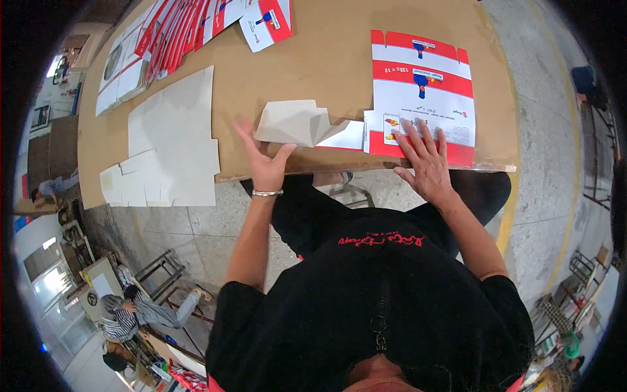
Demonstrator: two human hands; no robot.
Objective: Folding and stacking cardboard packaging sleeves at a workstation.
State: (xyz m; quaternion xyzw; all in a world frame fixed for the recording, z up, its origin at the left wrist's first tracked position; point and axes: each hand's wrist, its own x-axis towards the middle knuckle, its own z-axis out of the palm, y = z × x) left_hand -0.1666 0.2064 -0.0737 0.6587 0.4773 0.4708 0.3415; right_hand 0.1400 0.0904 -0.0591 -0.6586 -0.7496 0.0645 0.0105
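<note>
A flat red-and-white printed carton blank lies at the right of the table, close to its front edge. My right hand rests flat on its lower part, fingers spread. From the blank's left side a flap reaches out, folded over so its plain greyish inside faces up. At the left end of this flap is my left hand, fingers apart and thumb stretched toward it; whether it touches the card is hard to tell. Further left, plain-side-up carton blanks lie flat, partly over the front edge.
The brown cardboard-topped table carries a fanned stack of red-and-white cartons at the far left, with one loose printed piece beside it. Below the front edge are my legs and a metal frame. Other people sit at the lower left.
</note>
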